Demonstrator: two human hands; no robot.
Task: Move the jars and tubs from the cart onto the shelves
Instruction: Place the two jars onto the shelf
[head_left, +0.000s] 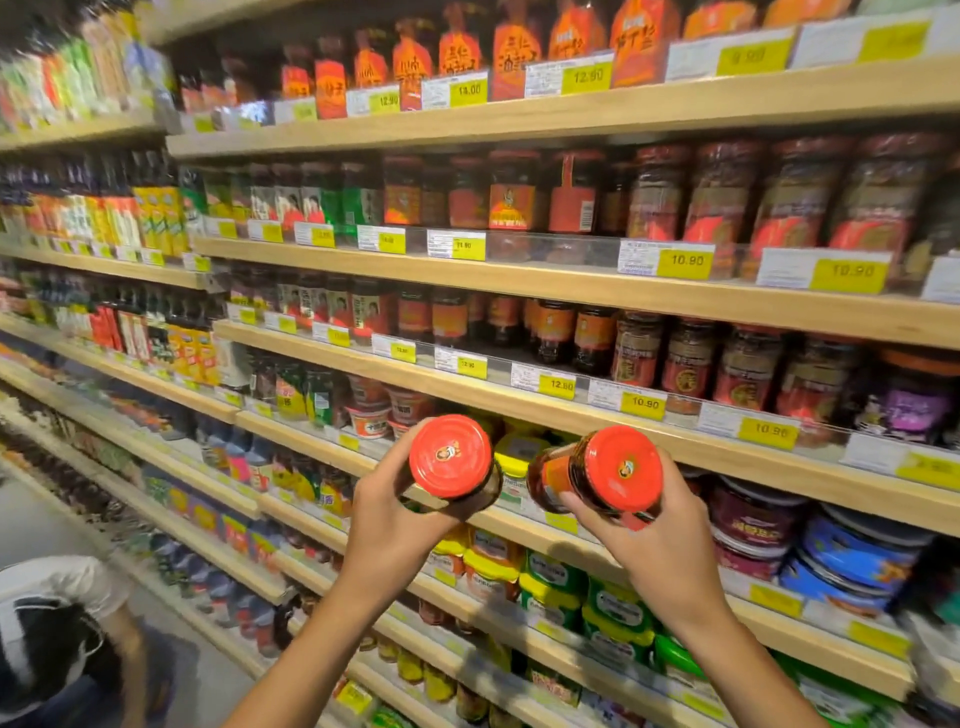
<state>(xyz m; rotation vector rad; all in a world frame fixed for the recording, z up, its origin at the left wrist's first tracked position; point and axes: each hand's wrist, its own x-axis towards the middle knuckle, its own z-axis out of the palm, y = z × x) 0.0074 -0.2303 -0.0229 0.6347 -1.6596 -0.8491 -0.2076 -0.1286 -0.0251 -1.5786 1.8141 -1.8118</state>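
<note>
The left hand (387, 525) grips a red-lidded jar (451, 457), lid toward the camera. The right hand (649, 551) clasps a second jar (602, 470), tilted left. The two jars are raised side by side, apart, before the shelves (519, 400), where rows of jars and tubs (550, 577) stand behind price tags (642, 403).

Yellow price tags (684, 266), crouching person (67, 639)

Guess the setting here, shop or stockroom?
Most likely a grocery shop aisle: long wooden shelves packed with sauce jars, yellow price tags along every edge, and each hand holding a red-lidded jar to stock.
</note>
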